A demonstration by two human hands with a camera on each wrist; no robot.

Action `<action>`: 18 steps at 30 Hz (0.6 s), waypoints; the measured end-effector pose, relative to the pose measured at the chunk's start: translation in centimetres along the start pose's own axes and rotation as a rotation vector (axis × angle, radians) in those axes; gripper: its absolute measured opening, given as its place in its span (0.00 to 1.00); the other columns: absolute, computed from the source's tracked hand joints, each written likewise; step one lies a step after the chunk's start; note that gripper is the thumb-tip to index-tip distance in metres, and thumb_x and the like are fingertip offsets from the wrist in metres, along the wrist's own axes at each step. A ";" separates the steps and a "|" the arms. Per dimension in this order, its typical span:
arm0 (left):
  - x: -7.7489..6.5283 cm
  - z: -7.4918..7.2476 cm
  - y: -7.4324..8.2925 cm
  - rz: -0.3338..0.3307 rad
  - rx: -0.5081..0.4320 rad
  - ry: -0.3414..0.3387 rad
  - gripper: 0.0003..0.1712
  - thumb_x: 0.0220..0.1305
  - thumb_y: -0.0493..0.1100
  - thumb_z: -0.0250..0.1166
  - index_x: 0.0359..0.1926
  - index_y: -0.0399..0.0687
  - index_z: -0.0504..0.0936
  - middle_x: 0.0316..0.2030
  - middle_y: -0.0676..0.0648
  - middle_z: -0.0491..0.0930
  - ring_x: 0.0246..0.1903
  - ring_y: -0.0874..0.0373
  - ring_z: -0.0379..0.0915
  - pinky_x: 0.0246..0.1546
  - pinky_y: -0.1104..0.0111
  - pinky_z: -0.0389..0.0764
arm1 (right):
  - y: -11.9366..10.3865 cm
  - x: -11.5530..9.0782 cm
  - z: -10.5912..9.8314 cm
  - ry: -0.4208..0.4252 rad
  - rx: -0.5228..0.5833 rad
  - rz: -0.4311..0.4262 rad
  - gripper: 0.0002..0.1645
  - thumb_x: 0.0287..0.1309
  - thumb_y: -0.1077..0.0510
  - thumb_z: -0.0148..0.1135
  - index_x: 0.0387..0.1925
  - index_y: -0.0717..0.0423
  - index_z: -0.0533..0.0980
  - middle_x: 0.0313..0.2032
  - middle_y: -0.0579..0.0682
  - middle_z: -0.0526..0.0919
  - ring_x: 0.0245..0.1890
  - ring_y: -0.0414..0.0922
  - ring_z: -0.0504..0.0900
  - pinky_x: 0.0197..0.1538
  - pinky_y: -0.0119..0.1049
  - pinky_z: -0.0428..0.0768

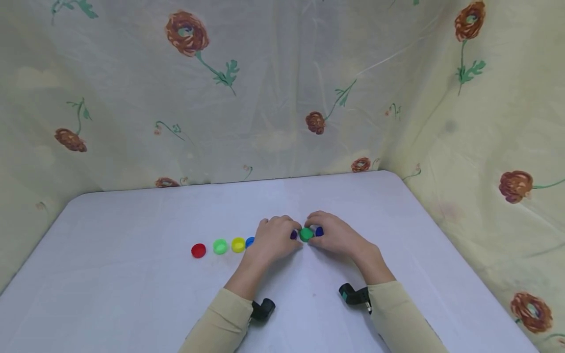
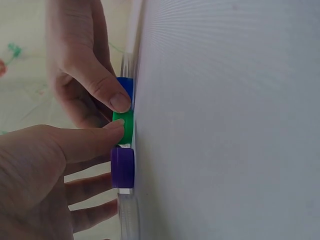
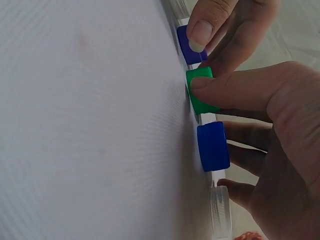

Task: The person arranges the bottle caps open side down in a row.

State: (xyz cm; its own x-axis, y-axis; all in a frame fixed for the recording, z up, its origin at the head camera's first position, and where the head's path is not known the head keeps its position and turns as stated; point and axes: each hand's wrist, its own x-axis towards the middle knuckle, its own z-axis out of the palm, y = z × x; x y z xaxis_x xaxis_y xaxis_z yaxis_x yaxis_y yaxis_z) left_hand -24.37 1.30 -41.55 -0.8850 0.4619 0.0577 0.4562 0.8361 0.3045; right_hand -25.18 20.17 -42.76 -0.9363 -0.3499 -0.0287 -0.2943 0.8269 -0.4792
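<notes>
Near the middle of the table, a green plastic cap [image 1: 306,235] lies between my hands. My left hand [image 1: 275,238] reaches it from the left, thumb and index finger at its near and far sides; the left thumb overlaps the green cap in the left wrist view. From the right, my right hand [image 1: 337,235] pinches the same cap, its thumb [image 3: 205,83] against the near side. A purple cap [image 2: 122,167] stands just left of the green one, under the left fingers. To the right is a dark blue cap [image 3: 213,146], partly covered by the right hand in the head view.
Left of the hands, a red cap [image 1: 198,250], a light green cap [image 1: 220,246], a yellow cap [image 1: 238,244] and a half-hidden blue cap [image 1: 249,241] form a row. A clear ridged plastic piece [image 3: 220,210] shows low in the right wrist view. Flowered cloth [image 1: 273,98] hangs behind the white table [image 1: 132,294].
</notes>
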 end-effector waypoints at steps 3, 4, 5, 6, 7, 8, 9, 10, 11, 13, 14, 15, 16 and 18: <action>0.0 0.1 -0.1 -0.009 -0.004 0.002 0.23 0.61 0.53 0.70 0.56 0.56 0.83 0.55 0.49 0.83 0.57 0.49 0.78 0.59 0.46 0.73 | -0.1 -0.1 0.0 -0.011 0.012 0.004 0.21 0.57 0.56 0.68 0.54 0.53 0.80 0.65 0.54 0.75 0.69 0.56 0.70 0.70 0.53 0.69; 0.0 0.0 -0.2 -0.011 -0.004 0.004 0.23 0.60 0.53 0.70 0.56 0.56 0.83 0.55 0.49 0.83 0.57 0.49 0.78 0.59 0.47 0.73 | -0.1 0.0 0.0 -0.013 0.015 0.003 0.22 0.57 0.55 0.68 0.54 0.53 0.80 0.65 0.54 0.75 0.69 0.56 0.70 0.70 0.53 0.68; 0.0 0.0 -0.3 -0.013 -0.003 0.005 0.23 0.61 0.53 0.70 0.57 0.56 0.83 0.55 0.49 0.83 0.57 0.48 0.78 0.59 0.47 0.73 | -0.2 0.0 0.0 -0.015 0.016 0.000 0.22 0.57 0.55 0.68 0.54 0.53 0.80 0.65 0.54 0.75 0.69 0.56 0.70 0.70 0.53 0.68; 0.0 0.0 -0.3 -0.014 -0.001 0.005 0.23 0.61 0.53 0.70 0.57 0.56 0.83 0.55 0.49 0.83 0.56 0.48 0.78 0.59 0.47 0.73 | -0.2 0.0 0.0 -0.014 0.017 -0.005 0.22 0.57 0.55 0.68 0.54 0.53 0.80 0.65 0.54 0.75 0.69 0.55 0.70 0.70 0.53 0.69; 0.0 -0.1 -0.4 -0.014 -0.002 0.006 0.23 0.61 0.53 0.70 0.57 0.56 0.83 0.55 0.49 0.83 0.56 0.48 0.78 0.59 0.47 0.73 | -0.3 0.1 0.0 -0.014 0.018 -0.009 0.22 0.57 0.55 0.68 0.54 0.53 0.80 0.65 0.54 0.76 0.69 0.55 0.71 0.70 0.53 0.69; 0.0 -0.1 -0.4 -0.015 0.000 0.007 0.23 0.61 0.53 0.70 0.57 0.56 0.83 0.55 0.49 0.83 0.56 0.48 0.78 0.59 0.47 0.73 | -0.3 0.1 0.0 -0.015 0.020 -0.012 0.22 0.57 0.54 0.68 0.54 0.53 0.80 0.64 0.54 0.76 0.69 0.55 0.71 0.70 0.53 0.69; 0.0 -0.1 -0.4 -0.017 0.002 0.006 0.24 0.61 0.53 0.70 0.57 0.56 0.83 0.55 0.48 0.83 0.56 0.48 0.78 0.59 0.47 0.73 | -0.4 0.1 0.0 -0.015 0.023 -0.014 0.22 0.57 0.54 0.68 0.54 0.53 0.80 0.64 0.54 0.76 0.69 0.55 0.71 0.70 0.53 0.69; 0.0 -0.2 -0.5 -0.022 0.005 0.006 0.24 0.61 0.53 0.70 0.57 0.56 0.83 0.55 0.48 0.83 0.57 0.47 0.78 0.59 0.46 0.73 | -0.4 0.0 0.1 -0.015 0.024 -0.017 0.22 0.57 0.54 0.68 0.54 0.53 0.80 0.64 0.54 0.76 0.68 0.55 0.71 0.70 0.53 0.69; -0.1 -0.2 -0.5 -0.026 0.007 0.009 0.24 0.61 0.53 0.70 0.57 0.56 0.83 0.55 0.48 0.83 0.57 0.47 0.78 0.59 0.46 0.73 | -0.5 0.1 0.1 -0.015 0.027 -0.019 0.22 0.58 0.54 0.68 0.54 0.53 0.80 0.64 0.54 0.76 0.68 0.55 0.71 0.70 0.53 0.69; -0.1 -0.3 -0.6 -0.039 0.010 0.013 0.24 0.61 0.54 0.70 0.57 0.56 0.83 0.55 0.48 0.83 0.56 0.47 0.78 0.60 0.44 0.72 | -0.7 0.1 0.1 -0.015 0.035 -0.015 0.22 0.58 0.54 0.68 0.55 0.53 0.80 0.64 0.53 0.76 0.69 0.54 0.71 0.70 0.52 0.69; -0.1 -0.4 -0.7 -0.046 0.013 0.016 0.23 0.60 0.54 0.70 0.56 0.56 0.83 0.55 0.47 0.83 0.56 0.46 0.78 0.60 0.44 0.71 | -0.8 0.1 0.1 -0.016 0.035 -0.014 0.22 0.58 0.54 0.68 0.55 0.52 0.80 0.64 0.53 0.76 0.68 0.54 0.71 0.70 0.52 0.69; -0.1 -0.4 -0.7 -0.053 0.014 0.019 0.23 0.60 0.54 0.70 0.56 0.55 0.84 0.55 0.47 0.83 0.56 0.46 0.78 0.61 0.43 0.71 | -0.8 0.1 0.1 -0.018 0.035 -0.013 0.22 0.58 0.54 0.68 0.55 0.52 0.80 0.64 0.52 0.76 0.68 0.54 0.71 0.70 0.52 0.69; -0.2 -0.5 -0.8 -0.059 0.015 0.021 0.23 0.60 0.53 0.70 0.55 0.55 0.84 0.55 0.47 0.84 0.56 0.46 0.78 0.61 0.42 0.70 | -0.9 0.2 0.2 -0.020 0.030 -0.013 0.22 0.58 0.54 0.68 0.55 0.52 0.79 0.64 0.52 0.76 0.68 0.53 0.71 0.70 0.52 0.69; -0.3 -0.5 -0.9 -0.066 0.018 0.022 0.22 0.60 0.53 0.71 0.55 0.55 0.85 0.54 0.47 0.84 0.55 0.46 0.79 0.61 0.42 0.70 | -1.1 0.3 0.2 -0.022 0.022 -0.021 0.22 0.58 0.54 0.68 0.55 0.52 0.79 0.62 0.51 0.78 0.67 0.52 0.72 0.69 0.52 0.70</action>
State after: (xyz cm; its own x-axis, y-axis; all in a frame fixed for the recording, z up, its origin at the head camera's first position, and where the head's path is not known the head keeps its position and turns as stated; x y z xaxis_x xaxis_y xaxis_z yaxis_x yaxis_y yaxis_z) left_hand -24.61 0.23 -41.33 -0.9150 0.3992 0.0590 0.3983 0.8697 0.2914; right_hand -25.14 19.08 -42.44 -0.9254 -0.3772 -0.0375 -0.3096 0.8093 -0.4991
